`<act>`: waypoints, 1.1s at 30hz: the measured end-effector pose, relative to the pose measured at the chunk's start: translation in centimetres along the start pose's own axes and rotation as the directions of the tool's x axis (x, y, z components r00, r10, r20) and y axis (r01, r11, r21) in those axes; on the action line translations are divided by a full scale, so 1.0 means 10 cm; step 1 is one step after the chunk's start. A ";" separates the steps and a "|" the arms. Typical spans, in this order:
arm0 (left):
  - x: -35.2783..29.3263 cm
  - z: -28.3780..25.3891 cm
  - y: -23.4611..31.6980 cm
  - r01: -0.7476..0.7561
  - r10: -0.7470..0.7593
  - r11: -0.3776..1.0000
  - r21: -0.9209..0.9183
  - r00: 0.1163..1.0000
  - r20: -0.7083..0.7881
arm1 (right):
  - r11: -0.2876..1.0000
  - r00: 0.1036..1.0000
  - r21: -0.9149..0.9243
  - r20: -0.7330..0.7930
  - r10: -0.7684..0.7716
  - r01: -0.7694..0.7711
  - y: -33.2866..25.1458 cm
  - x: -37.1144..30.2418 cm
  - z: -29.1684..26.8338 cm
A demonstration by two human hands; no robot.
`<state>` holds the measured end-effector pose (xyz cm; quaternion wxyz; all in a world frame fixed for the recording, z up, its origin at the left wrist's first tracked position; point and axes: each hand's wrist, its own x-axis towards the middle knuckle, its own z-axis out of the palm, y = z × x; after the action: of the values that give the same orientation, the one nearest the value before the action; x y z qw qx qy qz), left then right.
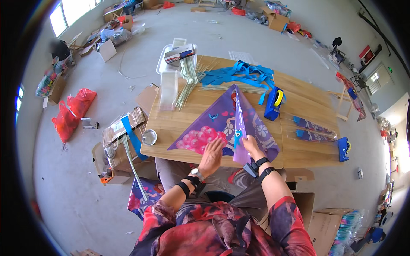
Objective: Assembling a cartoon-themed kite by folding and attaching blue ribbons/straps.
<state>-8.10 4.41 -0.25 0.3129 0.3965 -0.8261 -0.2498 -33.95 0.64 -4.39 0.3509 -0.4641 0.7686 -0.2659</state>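
Observation:
A triangular purple kite [213, 113], printed with pink balloons and white flowers, lies spread at the table's near edge with its point away from me. My left hand [211, 155] rests on its lower edge by the balloons, fingers stretched out and flat. A narrow flap stands up along the kite's middle. My right hand [250, 146] is closed on the lower end of this flap; its fingertips are partly hidden.
Blue strips [239, 74] and thin pale sticks [188, 70] lie behind the kite. A blue tape dispenser [273, 104] stands right of it, another [344, 149] at the right edge. A small round container [149, 137] sits at the left corner. Wrapped purple packs [314, 130] lie right.

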 end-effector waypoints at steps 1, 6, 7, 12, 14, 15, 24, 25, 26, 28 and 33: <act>-0.01 0.02 0.08 0.001 -0.001 1.000 0.006 1.000 0.007 | 0.999 1.000 0.016 0.000 0.030 -0.030 -0.01 -0.03 0.05; -0.02 0.17 0.31 -0.081 0.082 0.997 -0.020 0.993 0.081 | 0.979 0.997 0.203 0.077 -0.020 0.004 -0.22 -0.14 0.14; -0.01 0.18 0.35 -0.048 0.051 0.997 -0.059 0.998 0.042 | 0.976 0.997 0.218 0.076 -0.021 0.004 -0.28 -0.16 0.13; 0.08 0.27 0.25 -0.080 0.074 0.996 0.045 0.989 0.131 | 0.974 0.997 0.214 -0.012 -0.080 0.080 -0.19 -0.07 0.16; 0.04 0.30 0.18 -0.092 0.060 0.987 0.128 0.970 0.235 | 0.971 0.995 -0.222 0.075 -0.069 0.084 -0.25 -0.09 0.06; 0.01 0.31 0.15 -0.087 0.053 0.987 0.132 0.969 0.241 | 0.973 0.995 -0.217 0.082 -0.065 0.082 -0.35 -0.18 0.01; -0.10 0.36 0.14 -0.115 0.052 0.968 0.224 0.962 0.268 | 0.775 0.749 -0.631 -0.497 -0.438 0.035 -0.01 -0.32 -0.37; -0.10 0.37 0.15 -0.115 0.048 0.964 0.241 0.962 0.268 | 0.787 0.700 -0.610 -0.601 -0.385 -0.090 0.09 -0.27 -0.46; -0.10 0.37 0.16 -0.118 0.048 0.960 0.254 0.962 0.267 | 0.788 0.702 -0.609 -0.601 -0.383 -0.091 0.21 -0.21 -0.57; -0.07 0.40 0.19 -0.116 0.045 0.960 0.254 0.963 0.267 | 0.849 0.880 -0.514 -0.451 -0.147 -0.122 0.42 -0.09 -0.77; 0.07 0.51 0.21 -0.094 0.026 0.963 0.252 0.965 0.260 | 0.853 0.889 -0.517 -0.420 -0.180 -0.072 0.32 0.12 -0.96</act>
<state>-13.16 5.87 -2.14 0.1568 0.3735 -0.8969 -0.1772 -43.60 1.69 -1.19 0.0156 -0.4882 0.8579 -0.1598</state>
